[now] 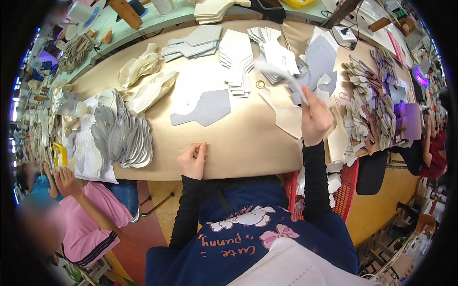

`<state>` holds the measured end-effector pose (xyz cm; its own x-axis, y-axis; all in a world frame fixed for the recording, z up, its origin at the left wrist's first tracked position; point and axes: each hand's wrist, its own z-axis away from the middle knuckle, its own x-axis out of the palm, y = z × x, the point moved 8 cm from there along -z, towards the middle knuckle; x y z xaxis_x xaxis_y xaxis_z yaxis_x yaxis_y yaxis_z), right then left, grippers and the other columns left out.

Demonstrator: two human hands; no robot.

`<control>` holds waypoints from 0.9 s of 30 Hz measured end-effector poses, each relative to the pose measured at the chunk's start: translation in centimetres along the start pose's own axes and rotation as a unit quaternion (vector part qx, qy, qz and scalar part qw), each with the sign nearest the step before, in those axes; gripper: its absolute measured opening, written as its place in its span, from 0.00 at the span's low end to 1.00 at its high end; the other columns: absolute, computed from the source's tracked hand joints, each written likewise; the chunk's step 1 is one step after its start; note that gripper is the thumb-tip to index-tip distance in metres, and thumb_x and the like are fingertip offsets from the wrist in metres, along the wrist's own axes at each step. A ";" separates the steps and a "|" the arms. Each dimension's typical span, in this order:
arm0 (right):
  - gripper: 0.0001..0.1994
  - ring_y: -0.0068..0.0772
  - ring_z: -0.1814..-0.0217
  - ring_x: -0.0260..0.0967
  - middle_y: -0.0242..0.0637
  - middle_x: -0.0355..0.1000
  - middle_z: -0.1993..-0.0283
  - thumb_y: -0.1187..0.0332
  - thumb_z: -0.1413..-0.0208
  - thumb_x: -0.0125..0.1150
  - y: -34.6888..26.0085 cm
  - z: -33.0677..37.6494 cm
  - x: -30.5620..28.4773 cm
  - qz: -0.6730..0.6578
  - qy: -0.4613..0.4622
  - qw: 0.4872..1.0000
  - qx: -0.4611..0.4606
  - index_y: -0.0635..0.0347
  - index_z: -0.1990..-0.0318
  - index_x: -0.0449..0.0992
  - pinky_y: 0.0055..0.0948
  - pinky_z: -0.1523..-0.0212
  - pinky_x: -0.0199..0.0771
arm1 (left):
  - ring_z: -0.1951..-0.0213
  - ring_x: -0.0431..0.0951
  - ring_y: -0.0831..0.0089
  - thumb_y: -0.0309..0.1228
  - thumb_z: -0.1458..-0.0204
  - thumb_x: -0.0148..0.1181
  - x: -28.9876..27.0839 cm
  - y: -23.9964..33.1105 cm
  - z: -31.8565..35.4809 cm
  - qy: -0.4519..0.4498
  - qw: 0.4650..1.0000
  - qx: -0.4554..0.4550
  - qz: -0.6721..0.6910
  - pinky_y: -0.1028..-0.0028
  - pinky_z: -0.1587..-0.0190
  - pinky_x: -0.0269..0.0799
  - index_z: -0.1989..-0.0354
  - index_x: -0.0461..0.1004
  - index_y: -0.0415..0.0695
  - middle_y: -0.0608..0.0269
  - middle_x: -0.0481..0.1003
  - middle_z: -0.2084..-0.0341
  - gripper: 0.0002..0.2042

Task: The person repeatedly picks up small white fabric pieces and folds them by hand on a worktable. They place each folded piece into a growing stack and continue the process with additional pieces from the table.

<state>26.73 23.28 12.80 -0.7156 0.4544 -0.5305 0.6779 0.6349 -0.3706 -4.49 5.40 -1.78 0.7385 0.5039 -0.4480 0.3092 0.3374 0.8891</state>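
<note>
My right hand (pixel 317 117) is raised over the right part of the table, fingers pinched on a thin white cut piece (pixel 281 72) that is smeared by motion. Below that hand lies a cream cut piece (pixel 285 113). My left hand (pixel 192 159) rests near the table's front edge, its fingers curled in and nothing showing in them. Beyond it a single grey cut piece (pixel 206 108) lies flat. Fanned stacks of white pieces (pixel 237 59) and grey-white pieces (pixel 193 43) lie further back.
Bundles of grey pieces (pixel 119 131) and cream pieces (pixel 151 91) lie to the left; more bundles (pixel 367 102) lie right. A small tape ring (pixel 260 84) sits mid-table. A red basket (pixel 347 188) stands below the right edge. A person in a pink shirt (pixel 93 221) sits at left.
</note>
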 end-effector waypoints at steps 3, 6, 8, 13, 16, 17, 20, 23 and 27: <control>0.24 0.45 0.52 0.81 0.47 0.81 0.52 0.88 0.53 0.60 -1.3 -2.8 1.0 -0.017 0.025 0.999 -0.019 0.63 0.46 0.81 0.32 0.52 0.80 | 0.84 0.72 0.83 0.31 0.42 0.66 -0.2 -0.3 0.1 -0.005 1.000 -0.013 0.015 0.79 0.78 0.66 0.69 0.82 0.38 0.65 0.78 0.85 0.09; 0.22 0.44 0.39 0.75 0.46 0.78 0.44 0.85 0.47 0.58 -2.9 -4.0 3.0 -0.064 -0.020 0.998 -0.007 0.62 0.44 0.80 0.38 0.38 0.71 | 0.84 0.72 0.83 0.31 0.42 0.67 0.0 -0.3 0.2 -0.006 1.000 -0.012 0.023 0.79 0.78 0.66 0.69 0.82 0.38 0.64 0.78 0.84 0.09; 0.21 0.44 0.36 0.74 0.44 0.77 0.42 0.84 0.45 0.57 -4.6 -4.1 4.3 -0.038 -0.054 0.997 -0.049 0.61 0.44 0.80 0.43 0.32 0.64 | 0.84 0.72 0.82 0.31 0.42 0.66 0.0 -0.2 0.1 -0.001 1.000 -0.010 0.017 0.79 0.78 0.66 0.69 0.82 0.38 0.64 0.78 0.84 0.08; 0.20 0.37 0.35 0.72 0.37 0.77 0.40 0.80 0.45 0.58 -9.3 -0.9 6.1 -0.122 -0.115 0.972 -0.162 0.53 0.46 0.82 0.43 0.28 0.57 | 0.70 0.83 0.78 0.33 0.39 0.63 0.5 -0.3 0.3 -0.098 0.985 -0.107 0.097 0.77 0.68 0.77 0.58 0.82 0.38 0.60 0.83 0.72 0.10; 0.18 0.34 0.35 0.73 0.33 0.77 0.41 0.76 0.45 0.59 -11.9 3.0 6.8 -0.156 -0.169 0.946 -0.230 0.47 0.47 0.83 0.42 0.27 0.56 | 0.57 0.82 0.75 0.35 0.36 0.60 1.6 2.4 1.3 -0.166 0.867 -0.127 0.452 0.74 0.55 0.77 0.45 0.77 0.38 0.57 0.82 0.56 0.16; 0.18 0.33 0.36 0.73 0.32 0.77 0.41 0.74 0.45 0.60 -12.4 4.6 6.9 -0.157 -0.195 0.935 -0.249 0.46 0.48 0.83 0.41 0.27 0.56 | 0.54 0.81 0.75 0.35 0.35 0.59 2.1 3.0 1.5 -0.167 0.845 -0.141 0.487 0.74 0.52 0.76 0.42 0.74 0.37 0.57 0.80 0.53 0.18; 0.19 0.34 0.32 0.69 0.31 0.74 0.37 0.72 0.44 0.59 -12.5 8.9 7.4 -0.147 -0.250 0.920 -0.264 0.38 0.46 0.82 0.42 0.26 0.54 | 0.49 0.78 0.75 0.34 0.34 0.57 3.6 4.7 1.1 -0.149 0.821 -0.156 0.529 0.73 0.47 0.74 0.37 0.71 0.38 0.58 0.77 0.47 0.20; 0.33 0.47 0.26 0.60 0.39 0.59 0.26 0.75 0.46 0.65 -10.5 11.1 7.2 -0.206 -0.221 0.936 -0.183 0.29 0.34 0.70 0.47 0.29 0.60 | 0.52 0.78 0.78 0.32 0.34 0.57 4.0 5.7 -0.7 -0.128 0.860 -0.173 0.463 0.73 0.49 0.75 0.38 0.72 0.39 0.62 0.78 0.52 0.18; 0.46 0.61 0.27 0.58 0.49 0.43 0.20 0.78 0.45 0.66 -8.0 12.3 6.7 -0.209 -0.179 0.961 -0.041 0.28 0.25 0.50 0.50 0.37 0.70 | 0.53 0.78 0.78 0.32 0.34 0.57 4.0 9.4 -4.0 -0.121 0.864 -0.104 0.477 0.74 0.48 0.75 0.37 0.70 0.39 0.63 0.78 0.53 0.19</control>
<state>18.58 13.62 2.81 -0.8089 -0.0847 -0.5817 0.3183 0.7688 -0.5546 -1.06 13.73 4.39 0.7089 0.4599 0.5348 -0.6057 0.0084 0.7957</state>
